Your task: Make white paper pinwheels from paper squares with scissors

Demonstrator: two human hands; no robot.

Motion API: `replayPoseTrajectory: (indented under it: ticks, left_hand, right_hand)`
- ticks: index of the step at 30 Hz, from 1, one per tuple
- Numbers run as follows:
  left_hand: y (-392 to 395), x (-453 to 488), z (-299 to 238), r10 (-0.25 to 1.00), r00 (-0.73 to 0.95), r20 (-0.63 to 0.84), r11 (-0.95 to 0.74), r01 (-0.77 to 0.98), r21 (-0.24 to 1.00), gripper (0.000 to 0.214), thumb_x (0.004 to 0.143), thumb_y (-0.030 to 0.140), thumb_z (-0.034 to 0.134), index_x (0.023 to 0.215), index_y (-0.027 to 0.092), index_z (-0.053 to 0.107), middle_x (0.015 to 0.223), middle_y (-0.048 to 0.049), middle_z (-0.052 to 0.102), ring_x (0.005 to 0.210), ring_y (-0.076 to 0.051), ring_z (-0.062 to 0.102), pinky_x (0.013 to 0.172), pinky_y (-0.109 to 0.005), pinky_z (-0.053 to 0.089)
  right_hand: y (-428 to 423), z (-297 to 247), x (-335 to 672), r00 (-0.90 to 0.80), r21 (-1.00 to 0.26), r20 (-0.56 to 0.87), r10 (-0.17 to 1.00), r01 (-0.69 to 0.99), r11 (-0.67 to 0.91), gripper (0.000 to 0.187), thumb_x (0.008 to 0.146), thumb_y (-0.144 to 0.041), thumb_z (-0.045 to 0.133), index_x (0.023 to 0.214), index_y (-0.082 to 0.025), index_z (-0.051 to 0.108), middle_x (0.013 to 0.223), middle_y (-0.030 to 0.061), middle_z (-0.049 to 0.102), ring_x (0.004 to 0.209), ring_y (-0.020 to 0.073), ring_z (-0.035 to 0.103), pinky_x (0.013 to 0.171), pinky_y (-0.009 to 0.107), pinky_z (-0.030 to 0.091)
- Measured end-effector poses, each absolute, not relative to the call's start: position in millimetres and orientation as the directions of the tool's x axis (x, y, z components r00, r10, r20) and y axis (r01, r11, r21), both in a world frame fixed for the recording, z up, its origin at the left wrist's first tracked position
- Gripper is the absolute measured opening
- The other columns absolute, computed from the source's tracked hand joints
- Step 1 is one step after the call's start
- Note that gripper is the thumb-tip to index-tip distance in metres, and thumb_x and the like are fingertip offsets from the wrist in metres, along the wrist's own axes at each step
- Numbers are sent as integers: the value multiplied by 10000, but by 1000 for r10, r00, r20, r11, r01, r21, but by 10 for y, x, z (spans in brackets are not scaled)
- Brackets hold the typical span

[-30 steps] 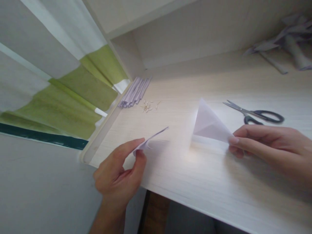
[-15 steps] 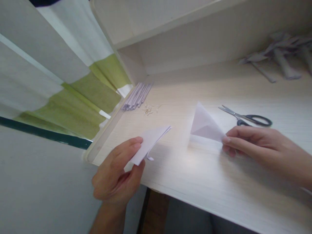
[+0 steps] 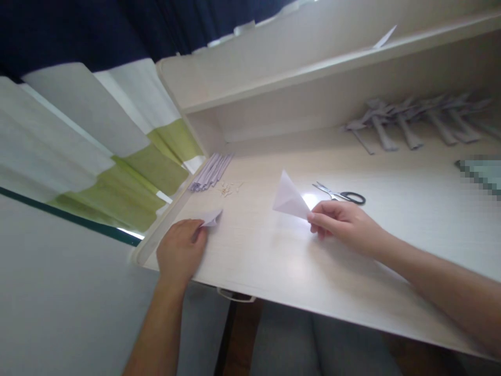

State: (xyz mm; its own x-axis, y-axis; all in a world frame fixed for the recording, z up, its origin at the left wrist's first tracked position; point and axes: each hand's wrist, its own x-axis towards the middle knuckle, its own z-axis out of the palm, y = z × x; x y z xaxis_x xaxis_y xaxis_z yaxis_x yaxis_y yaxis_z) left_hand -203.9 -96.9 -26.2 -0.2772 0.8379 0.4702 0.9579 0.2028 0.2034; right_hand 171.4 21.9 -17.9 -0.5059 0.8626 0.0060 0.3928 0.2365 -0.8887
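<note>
My left hand (image 3: 182,248) is closed on a folded piece of white paper (image 3: 212,216) at the left side of the desk. Its lower part is hidden behind my fingers. Between the thumb and fingers of my right hand (image 3: 336,219) is pinched one corner of a triangular sheet of white paper (image 3: 289,197), raised with a point upward. Just behind the right hand lie scissors (image 3: 344,196) with black handles. Small pale bits (image 3: 227,189) are scattered on the desk beyond the left hand.
A bundle of rolled paper sticks (image 3: 212,171) lies against the desk's left edge. Several crumpled paper figures (image 3: 409,122) stand under the shelf (image 3: 274,83) at the back right. A white scrap (image 3: 385,37) sits on that shelf. A patterned curtain (image 3: 136,146) hangs at left.
The view has tilted up and widened. My left hand has moved with its folded paper towards the desktop on the left. My right hand keeps its pinch on the triangular sheet.
</note>
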Motion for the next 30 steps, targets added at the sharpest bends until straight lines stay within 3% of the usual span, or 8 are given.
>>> replayPoseTrajectory:
  ticks: [4,7,9,13,15,17,20,30]
  left_hand:
    - [-980,-2042,-93,881,-345,323,240,915,323,240,809,312,672,965,227,833,1092,-125,818,1079,-393,724,1016,-531,528]
    - [-920,-1874,52,888,-364,282,205,860,467,199,726,323,738,879,230,822,1074,-125,817,1116,-403,705,1084,-548,475]
    - [-811,-1641,136,896,-346,280,124,799,589,315,786,424,713,972,188,809,1175,-161,789,1195,-390,674,1122,-543,447]
    - [-444,-1079,264,957,-200,210,-62,568,821,681,844,590,663,1390,185,625,1306,-152,734,1161,-298,707,930,-420,589]
    - [-243,-880,329,980,-112,166,-98,457,884,691,792,560,739,1378,213,623,1208,-119,761,1057,-267,737,828,-378,614]
    - [-71,-764,410,990,-46,133,-105,380,919,528,707,509,830,1107,176,741,975,-87,770,864,-233,741,730,-345,609]
    - [125,-675,568,991,10,130,-127,310,942,372,645,451,891,811,150,747,771,-45,713,705,-183,688,666,-320,589]
    - [587,-343,1160,946,186,264,-304,244,921,251,663,336,911,806,170,787,773,-30,746,728,-152,660,718,-259,519]
  right_hand:
    - [236,-176,1699,-539,-942,47,841,255,216,293,929,-414,625,767,-179,693,703,45,723,599,156,643,593,282,456]
    - [251,-149,1679,-571,-952,59,819,213,218,265,927,-388,612,779,-176,670,717,46,728,579,144,645,562,264,471]
    - [253,-136,1661,-602,-955,64,796,194,223,236,927,-373,602,811,-177,664,721,45,733,576,145,649,521,250,461]
    - [243,-145,1648,-681,-943,90,727,176,281,179,895,-325,668,805,-174,697,711,26,729,570,131,635,525,233,457]
    - [249,-144,1674,-699,-934,106,707,175,312,139,872,-294,707,802,-174,721,687,14,720,563,126,630,541,232,454]
    - [283,-109,1732,-688,-928,133,713,166,333,120,863,-282,723,804,-177,730,688,13,719,575,130,639,548,233,448]
    - [410,46,1880,-620,-930,200,759,123,345,168,882,-324,700,809,-174,715,743,34,734,623,141,659,557,238,460]
    - [895,1015,2414,-451,-882,410,792,25,471,303,853,-442,753,816,-141,749,755,63,757,657,145,668,641,276,542]
